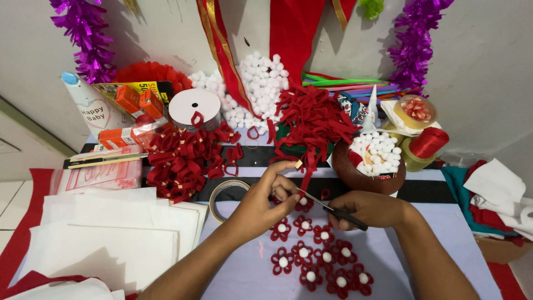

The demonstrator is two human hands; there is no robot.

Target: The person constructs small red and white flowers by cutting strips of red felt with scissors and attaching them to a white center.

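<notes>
The left hand was pinched narrow, thumb and forefinger holding up a thin strip of red felt so that it hung taut and clear of the table. The right hand was closed around the black handles of a small pair of scissors, whose blades pointed left toward the lower end of that strip, just beside the left fingers; holding the strip up this way kept its end within reach of the blades. Directly below both hands, on the pale lilac cloth, lay a cluster of finished red felt flowers with white pompom centres, set close together and near at hand. Behind the left hand sat a roll of clear tape, and further back a heap of red looped felt pieces. A dark round bowl of white pompoms stood just beyond the right hand, with a tangle of loose red felt strips beside it. Sheets of white paper were stacked to the left, well apart from the work
</notes>
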